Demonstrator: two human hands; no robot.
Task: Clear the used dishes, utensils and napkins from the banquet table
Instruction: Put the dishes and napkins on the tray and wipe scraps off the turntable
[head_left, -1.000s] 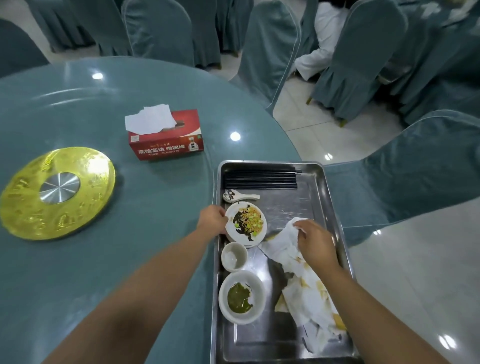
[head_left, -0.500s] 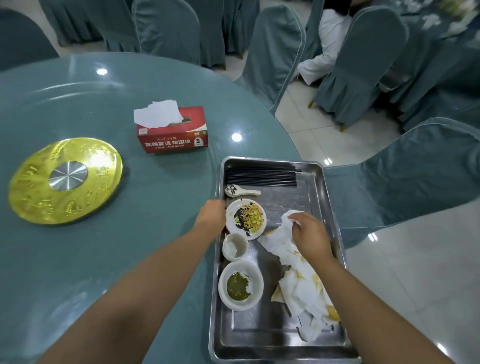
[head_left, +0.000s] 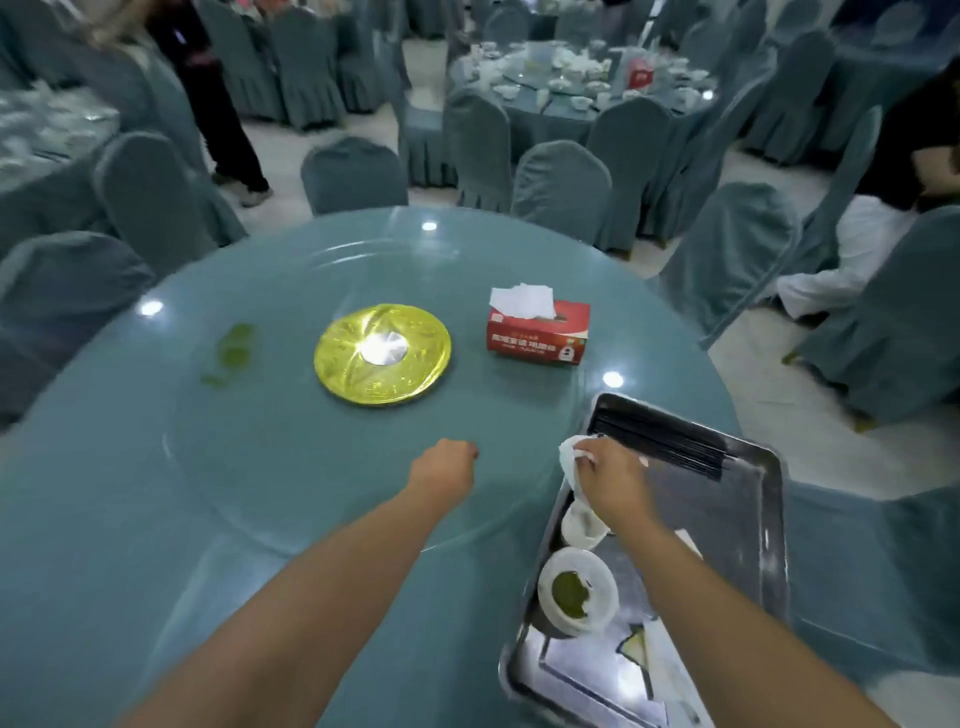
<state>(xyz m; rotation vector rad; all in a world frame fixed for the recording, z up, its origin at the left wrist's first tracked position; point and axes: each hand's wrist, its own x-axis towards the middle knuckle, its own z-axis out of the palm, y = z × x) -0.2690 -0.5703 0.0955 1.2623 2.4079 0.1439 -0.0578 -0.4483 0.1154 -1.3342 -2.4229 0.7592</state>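
A steel tray (head_left: 769, 525) lies at the table's near right edge. In it are black chopsticks (head_left: 660, 441), a small white cup (head_left: 582, 527), a white bowl with green sauce (head_left: 576, 592) and stained napkins (head_left: 660, 660). My right hand (head_left: 613, 480) grips a white napkin (head_left: 571, 457) above the tray's left rim. My left hand (head_left: 447, 470) hovers over the teal glass table (head_left: 260, 519) left of the tray, fingers curled, holding nothing. A green smear (head_left: 231, 353) marks the glass at the left.
A gold turntable hub (head_left: 383, 353) sits at the table's centre, with a red tissue box (head_left: 537, 330) to its right. Covered chairs (head_left: 561, 189) ring the table. Another laid table (head_left: 571, 88) stands behind. A person (head_left: 208, 93) stands at the back left.
My view has swung up and left across the table. My left hand left the small plate and moved out over the glass. My right hand lifted a napkin toward the tray's left rim.
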